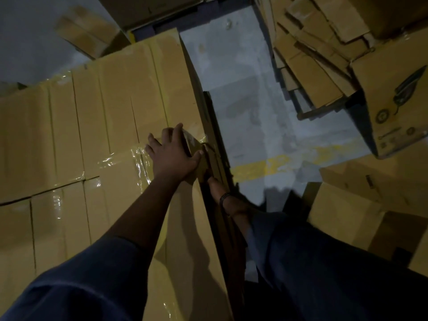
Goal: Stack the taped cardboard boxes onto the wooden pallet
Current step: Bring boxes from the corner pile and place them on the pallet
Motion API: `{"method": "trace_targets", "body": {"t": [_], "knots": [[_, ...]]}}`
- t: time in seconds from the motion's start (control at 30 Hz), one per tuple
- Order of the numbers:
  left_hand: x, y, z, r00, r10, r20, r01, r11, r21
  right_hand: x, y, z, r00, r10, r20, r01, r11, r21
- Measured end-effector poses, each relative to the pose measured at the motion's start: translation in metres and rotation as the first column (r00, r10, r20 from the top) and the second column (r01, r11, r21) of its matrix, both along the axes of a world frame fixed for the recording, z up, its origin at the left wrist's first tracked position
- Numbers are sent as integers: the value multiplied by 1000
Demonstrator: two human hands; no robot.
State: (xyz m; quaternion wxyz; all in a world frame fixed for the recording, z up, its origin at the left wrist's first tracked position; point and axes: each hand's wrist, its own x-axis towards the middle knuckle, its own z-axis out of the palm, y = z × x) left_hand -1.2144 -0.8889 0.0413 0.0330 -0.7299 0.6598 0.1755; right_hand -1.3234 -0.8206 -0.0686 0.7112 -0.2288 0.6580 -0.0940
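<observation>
1. Taped cardboard boxes (pixel 111 117) sit packed side by side in a tall stack at left, with glossy tape across their tops
2. Left hand (pixel 172 154) lies flat on the stack's top at its right edge, fingers straight and spread, gripping nothing
3. Right hand (pixel 212 181) is against the stack's side just below; its fingers are hidden, so I cannot tell its grip
4. A yellow floor line (pixel 278 164) runs to the right

warehouse | stacked cardboard boxes (pixel 111 107) — concrete floor (pixel 243 107) — yellow floor line (pixel 278 164)
</observation>
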Motion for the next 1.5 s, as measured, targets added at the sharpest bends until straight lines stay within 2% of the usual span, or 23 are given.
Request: {"method": "trace_targets", "body": {"t": [0.57,0.93,1.17,1.37,1.5], "knots": [[12,-9,-3,998,-22,57,23,1000,-13,3,-1,-3,999,-34,19,34,999,-4],[10,9,-2,998,-64,4,64,998,-13,6,9,-3,995,-97,40,98,995,-22],[6,79,-12,997,-53,-64,48,995,-84,-7,39,-3,996,-76,52,77,997,-30],[0,151,-16,997,-61,-53,57,995,-79,-7,59,22,987,-104,125,121,982,-143],[11,201,-14,996,-86,-18,85,995,-52,-7,80,45,995,-97,3,93,948,-304]]}}
